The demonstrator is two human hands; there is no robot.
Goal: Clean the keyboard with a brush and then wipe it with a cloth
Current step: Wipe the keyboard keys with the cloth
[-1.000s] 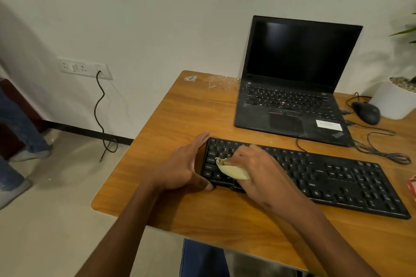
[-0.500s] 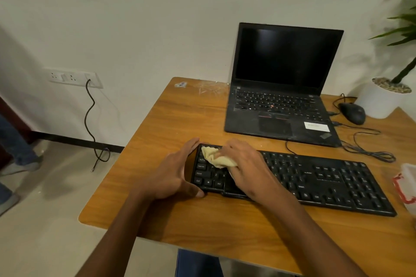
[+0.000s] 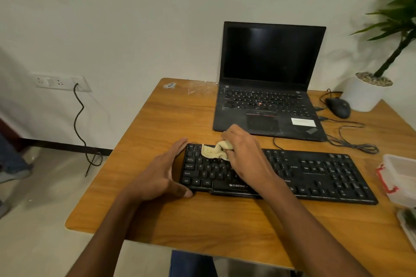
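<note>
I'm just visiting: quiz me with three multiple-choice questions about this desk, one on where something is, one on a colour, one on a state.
1. Where does the crumpled beige cloth lie?
A. On the black external keyboard's left end
B. On the floor
C. On the laptop

2. What colour is the computer mouse?
A. White
B. Black
C. Red

3. How is the black laptop?
A. Lid closed
B. Open, screen lit
C. Open, screen dark

Answers: A, the right hand holds it on the keys there; B, it is dark like its cable; C, the lid stands up and the display is black.

Wooden table [image 3: 225,227] bears keyboard [image 3: 315,177], laptop [image 3: 265,114], mouse [image 3: 338,107], plant pot [image 3: 364,99]
</note>
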